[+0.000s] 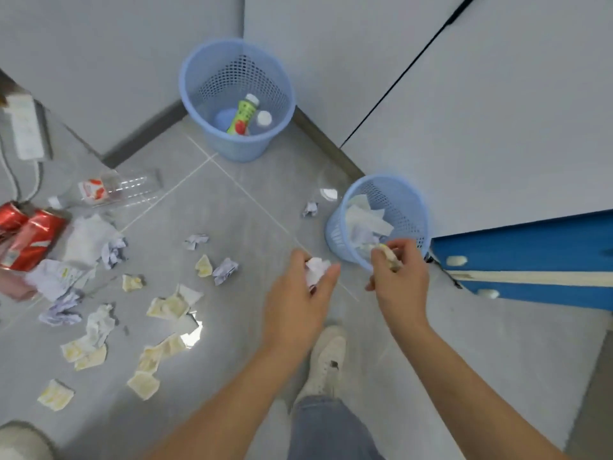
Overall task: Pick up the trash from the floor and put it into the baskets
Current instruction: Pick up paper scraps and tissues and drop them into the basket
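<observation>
Two blue mesh baskets stand by the wall. The far basket [189,81] holds a green bottle [243,115] and a clear bottle. The near basket [335,227] holds crumpled white paper. My right hand [399,277] pinches a yellowish paper scrap [386,252] right over the near basket's front rim. My left hand [298,303] grips a crumpled white paper ball [316,268] just left of that basket. Many paper scraps [166,307] lie scattered on the floor to the left.
Red cans [30,237] and a clear plastic bottle [116,190] lie at the far left near a power strip [25,131]. A blue cabinet [530,260] stands right of the near basket. My white shoe [326,360] is below my hands.
</observation>
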Action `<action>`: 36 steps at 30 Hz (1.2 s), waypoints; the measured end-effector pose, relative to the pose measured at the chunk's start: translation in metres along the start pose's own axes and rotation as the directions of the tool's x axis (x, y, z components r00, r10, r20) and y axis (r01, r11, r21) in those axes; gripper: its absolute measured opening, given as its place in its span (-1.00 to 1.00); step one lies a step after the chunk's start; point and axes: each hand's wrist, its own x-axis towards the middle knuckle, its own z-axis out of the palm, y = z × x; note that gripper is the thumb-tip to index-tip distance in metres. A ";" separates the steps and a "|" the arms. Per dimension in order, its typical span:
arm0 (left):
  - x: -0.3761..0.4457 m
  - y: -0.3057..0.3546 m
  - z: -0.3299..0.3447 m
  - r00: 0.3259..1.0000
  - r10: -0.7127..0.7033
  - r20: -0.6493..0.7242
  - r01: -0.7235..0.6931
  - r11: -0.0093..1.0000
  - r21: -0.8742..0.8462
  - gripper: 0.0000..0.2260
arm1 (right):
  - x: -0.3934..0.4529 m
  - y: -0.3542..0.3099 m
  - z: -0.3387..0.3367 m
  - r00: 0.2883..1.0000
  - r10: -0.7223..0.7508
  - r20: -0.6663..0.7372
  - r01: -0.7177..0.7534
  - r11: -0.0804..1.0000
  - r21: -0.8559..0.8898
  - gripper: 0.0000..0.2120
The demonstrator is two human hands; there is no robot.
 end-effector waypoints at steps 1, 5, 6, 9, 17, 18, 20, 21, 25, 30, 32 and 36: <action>0.020 0.018 0.023 0.999 0.032 0.007 -0.032 0.999 0.010 -0.72 | 0.032 0.001 -0.010 0.999 -0.003 -0.041 0.002 1.000 -0.007 -0.92; 0.101 0.060 0.116 0.995 0.024 0.093 -0.033 0.995 0.095 -0.63 | 0.136 0.033 -0.041 0.995 0.096 0.015 -0.095 0.993 -0.074 -0.83; 0.114 0.067 0.131 0.992 -0.008 0.130 -0.012 0.988 0.154 -0.54 | 0.149 0.040 -0.048 0.989 0.122 0.084 -0.112 0.987 -0.112 -0.74; 0.126 0.071 0.144 0.987 -0.092 0.131 0.049 0.954 0.296 -0.39 | 0.163 0.058 -0.064 0.974 0.099 0.202 0.005 0.887 -0.462 -0.54; 0.050 -0.029 0.042 0.967 -0.143 -0.213 0.207 0.926 0.316 -0.60 | 0.094 -0.002 0.035 0.689 -0.378 0.619 0.614 0.758 -0.221 -0.73; 0.042 -0.053 0.028 0.947 -0.182 -0.266 0.265 0.908 0.324 -0.59 | 0.094 0.000 0.063 0.639 -0.375 0.672 0.653 0.726 -0.216 -0.70; 0.030 -0.108 0.001 0.898 -0.265 -0.350 0.387 0.854 0.348 -0.54 | 0.103 0.012 0.123 0.604 -0.299 0.739 0.677 0.682 -0.277 -0.61; 0.025 -0.137 -0.012 0.869 -0.311 -0.386 0.452 0.817 0.360 -0.51 | 0.112 0.021 0.153 0.623 -0.248 0.742 0.661 0.674 -0.329 -0.54; 0.008 -0.249 -0.055 0.735 -0.459 -0.499 0.653 0.676 0.342 -0.41 | 0.170 0.075 0.247 0.789 -0.063 0.611 0.545 0.531 -0.649 -0.38; -0.042 -0.367 -0.071 0.585 -0.574 -0.573 0.795 0.545 0.267 -0.28 | 0.215 0.151 0.283 0.870 0.021 0.492 0.449 0.375 -0.811 -0.33; -0.055 -0.396 -0.066 0.581 -0.599 -0.550 0.797 0.557 0.235 -0.29 | 0.192 0.162 0.284 0.861 -0.068 0.505 0.489 0.386 -0.782 -0.42; -0.056 -0.426 -0.053 0.697 -0.515 -0.499 0.671 0.713 0.201 -0.53 | 0.154 0.165 0.283 0.794 -0.196 0.575 0.595 0.438 -0.674 -0.67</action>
